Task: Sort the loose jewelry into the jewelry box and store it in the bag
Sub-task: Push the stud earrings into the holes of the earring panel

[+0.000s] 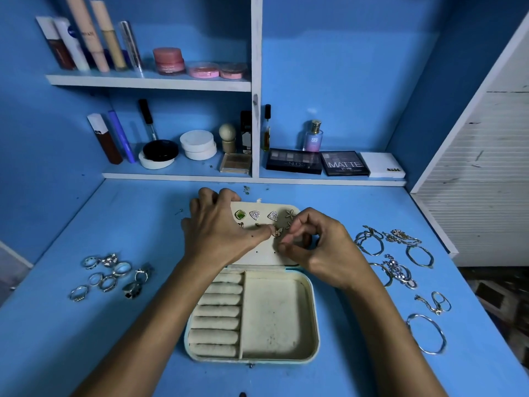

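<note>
Cream jewelry box (309, 308) lies open; left hand (221, 227) grips its lid, right hand (317, 247) pinches butterfly earring (277, 232).

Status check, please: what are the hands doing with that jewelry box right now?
Left hand grips the box lid; right hand pinches a butterfly earring against it. Rings and bracelets wait outside. Nothing in the way.
</note>
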The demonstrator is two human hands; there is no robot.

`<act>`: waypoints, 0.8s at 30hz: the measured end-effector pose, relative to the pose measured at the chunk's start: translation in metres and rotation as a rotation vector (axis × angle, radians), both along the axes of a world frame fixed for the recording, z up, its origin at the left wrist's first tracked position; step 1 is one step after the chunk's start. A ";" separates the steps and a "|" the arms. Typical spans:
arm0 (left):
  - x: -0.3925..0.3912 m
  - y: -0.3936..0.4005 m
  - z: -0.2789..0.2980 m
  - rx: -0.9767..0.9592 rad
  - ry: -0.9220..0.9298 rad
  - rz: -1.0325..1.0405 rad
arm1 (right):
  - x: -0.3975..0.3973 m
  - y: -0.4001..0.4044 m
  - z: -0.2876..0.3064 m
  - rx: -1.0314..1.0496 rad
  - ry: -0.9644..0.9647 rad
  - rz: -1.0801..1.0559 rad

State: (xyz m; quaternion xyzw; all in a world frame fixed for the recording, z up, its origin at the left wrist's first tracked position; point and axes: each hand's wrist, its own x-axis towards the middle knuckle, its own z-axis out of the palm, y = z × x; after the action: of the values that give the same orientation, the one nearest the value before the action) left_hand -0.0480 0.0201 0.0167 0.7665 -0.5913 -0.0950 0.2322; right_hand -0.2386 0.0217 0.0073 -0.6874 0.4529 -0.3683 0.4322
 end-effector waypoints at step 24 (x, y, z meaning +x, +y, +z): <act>-0.001 0.003 0.004 -0.050 -0.025 0.010 | 0.010 -0.005 -0.009 -0.099 -0.039 -0.139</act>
State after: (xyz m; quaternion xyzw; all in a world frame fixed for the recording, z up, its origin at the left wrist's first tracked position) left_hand -0.0492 0.0227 0.0203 0.7646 -0.5923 -0.0694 0.2446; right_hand -0.2291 0.0172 -0.0018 -0.6674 0.4724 -0.4325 0.3799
